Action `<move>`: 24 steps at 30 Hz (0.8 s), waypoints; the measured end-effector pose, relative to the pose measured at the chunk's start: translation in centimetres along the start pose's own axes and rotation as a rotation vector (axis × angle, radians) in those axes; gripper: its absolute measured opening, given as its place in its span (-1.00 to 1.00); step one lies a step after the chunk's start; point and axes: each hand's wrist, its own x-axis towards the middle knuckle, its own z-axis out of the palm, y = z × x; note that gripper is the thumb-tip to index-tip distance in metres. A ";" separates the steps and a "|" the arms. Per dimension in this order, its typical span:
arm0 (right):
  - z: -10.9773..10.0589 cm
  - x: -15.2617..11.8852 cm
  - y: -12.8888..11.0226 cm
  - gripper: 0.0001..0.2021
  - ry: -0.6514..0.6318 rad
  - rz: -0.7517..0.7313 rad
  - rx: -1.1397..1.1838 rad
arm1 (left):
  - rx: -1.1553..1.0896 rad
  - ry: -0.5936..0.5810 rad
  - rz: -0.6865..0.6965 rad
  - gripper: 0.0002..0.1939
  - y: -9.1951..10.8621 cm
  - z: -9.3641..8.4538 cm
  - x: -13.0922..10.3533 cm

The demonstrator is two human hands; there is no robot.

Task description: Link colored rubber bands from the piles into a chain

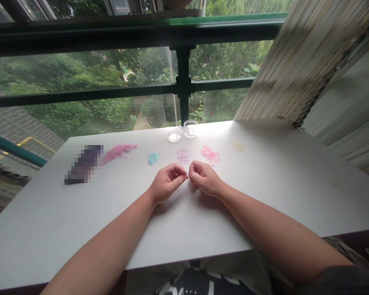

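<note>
Left grip (167,182) and right grip (206,179) together pinch a tiny pale item (189,175) over the white counter (252,223), before green railings (135,36) and a striped curtain (278,67).

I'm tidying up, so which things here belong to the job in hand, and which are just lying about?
Likely the job, beyond your left hand and right hand:
blue pile
lilac pile
pink pile
yellow pile
pink-purple heap
perhaps clear container and shallow dish

Probably not the job:
pixelated dark object
hanging curtain
</note>
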 end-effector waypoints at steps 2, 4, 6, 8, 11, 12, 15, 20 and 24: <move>0.0 0.0 0.0 -0.92 0.000 -0.009 -0.007 | -0.033 -0.004 0.003 -0.85 0.0 0.0 0.0; 0.0 -0.1 0.0 -0.92 -0.010 -0.019 -0.026 | -0.062 0.003 -0.002 -0.85 0.0 -0.1 0.0; 0.0 -0.2 -0.1 -0.94 -0.028 -0.017 -0.047 | -0.092 0.014 -0.011 -0.85 0.0 -0.1 0.0; -0.1 -0.3 -0.2 -0.94 -0.037 -0.015 -0.064 | -0.124 0.005 -0.025 -0.86 0.1 -0.2 0.0; -0.1 -0.3 -0.3 -0.93 -0.037 -0.024 -0.078 | -0.170 -0.048 -0.075 -0.86 0.1 -0.2 -0.1; -0.1 -0.3 -0.3 -0.93 -0.036 -0.030 -0.081 | -0.181 -0.069 -0.103 -0.85 0.1 -0.3 -0.1; 0.0 -0.3 -0.3 -0.93 -0.036 -0.051 -0.076 | -0.221 -0.116 -0.192 -0.83 0.3 -0.4 0.0; 0.2 -0.4 -0.5 -0.91 -0.030 -0.077 -0.015 | -0.281 -0.145 -0.229 -0.82 0.5 -0.6 0.1; 0.1 -0.5 -0.7 -0.91 -0.030 -0.062 0.081 | -0.192 -0.090 -0.202 -0.77 0.5 -0.4 0.1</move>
